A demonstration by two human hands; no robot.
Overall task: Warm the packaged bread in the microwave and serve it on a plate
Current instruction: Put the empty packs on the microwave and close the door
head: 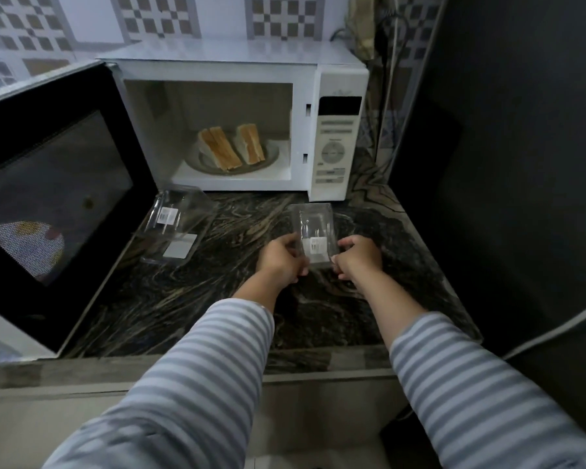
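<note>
The white microwave (339,143) stands at the back of the counter with its black door (55,194) swung wide open to the left. Inside, two wedges of bread (230,147) lie on a grey plate (271,157). My left hand (281,260) and my right hand (357,257) both grip an empty clear plastic package (313,231) with a white label, just above the counter in front of the microwave. A second empty clear package (175,228) lies open on the counter to the left, beside the door.
The dark marbled counter (190,299) runs from the microwave to its front edge near me. A dark wall or appliance (504,164) stands along the right side. Cables (391,79) hang behind the microwave's right corner.
</note>
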